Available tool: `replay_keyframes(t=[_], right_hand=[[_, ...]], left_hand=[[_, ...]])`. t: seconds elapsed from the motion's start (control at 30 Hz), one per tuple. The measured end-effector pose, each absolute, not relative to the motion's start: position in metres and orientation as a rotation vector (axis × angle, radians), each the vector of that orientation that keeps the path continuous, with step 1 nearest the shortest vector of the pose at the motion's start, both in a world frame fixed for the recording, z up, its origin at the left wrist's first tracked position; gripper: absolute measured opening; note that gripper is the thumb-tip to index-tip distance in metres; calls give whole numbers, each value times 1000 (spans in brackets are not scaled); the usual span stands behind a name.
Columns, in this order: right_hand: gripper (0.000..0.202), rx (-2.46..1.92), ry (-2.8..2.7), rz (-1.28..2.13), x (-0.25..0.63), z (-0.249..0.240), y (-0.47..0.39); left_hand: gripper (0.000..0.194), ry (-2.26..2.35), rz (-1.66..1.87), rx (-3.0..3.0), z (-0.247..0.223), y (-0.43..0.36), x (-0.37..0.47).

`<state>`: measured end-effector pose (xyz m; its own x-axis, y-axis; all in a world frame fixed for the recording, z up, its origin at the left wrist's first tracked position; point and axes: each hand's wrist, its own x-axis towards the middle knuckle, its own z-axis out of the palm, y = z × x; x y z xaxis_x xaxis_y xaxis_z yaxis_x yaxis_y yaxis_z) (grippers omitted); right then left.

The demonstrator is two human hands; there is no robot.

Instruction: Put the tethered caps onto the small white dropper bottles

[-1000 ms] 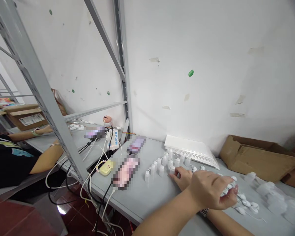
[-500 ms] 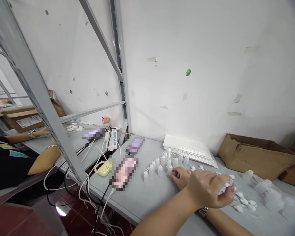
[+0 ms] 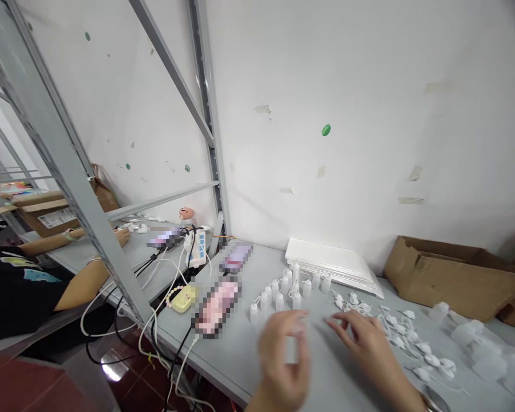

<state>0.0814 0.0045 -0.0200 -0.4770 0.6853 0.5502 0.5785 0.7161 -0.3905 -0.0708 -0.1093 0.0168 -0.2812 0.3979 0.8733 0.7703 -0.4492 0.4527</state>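
My left hand is raised over the front of the grey table, blurred by motion. Its thumb and fingers curl together around something pale and translucent that I cannot make out. My right hand, with a watch at the wrist, is low over the table, holding nothing visible, thumb and fingers slightly apart. Just beyond my hands stand several small translucent squeeze bottles with caps. Right of my right hand lies a loose pile of white caps with thin straps. Farther right is a heap of uncapped translucent bottles.
White flat sheets are stacked against the wall, beside an open cardboard box. On the left lie two phones, a yellow case and cables. Past a metal shelf post, another person's arms rest over the neighbouring table.
My arms were crossed and are now apart. My left hand has come back leftward from over the cap pile; my right hand has let go of a standing bottle and moved right.
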Motion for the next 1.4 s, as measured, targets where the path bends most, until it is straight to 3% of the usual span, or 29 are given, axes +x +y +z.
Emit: replay_keyframes(t=[0.07, 0.17, 0.4, 1.4], right_hand=[[42, -1033, -2234, 253, 104, -22, 9], [53, -1146, -2164, 287, 126, -26, 16], [58, -1183, -2102, 234, 133, -24, 17], [53, -1157, -2177, 312, 131, -25, 15]], left_hand=[[32, -1788, -1626, -1372, 1, -136, -113], [37, -2182, -1110, -1261, -23, -155, -163], [45, -2271, -676, -1398, -38, -149, -191], [52, -2271, -703, -1435, -37, -145, -192]])
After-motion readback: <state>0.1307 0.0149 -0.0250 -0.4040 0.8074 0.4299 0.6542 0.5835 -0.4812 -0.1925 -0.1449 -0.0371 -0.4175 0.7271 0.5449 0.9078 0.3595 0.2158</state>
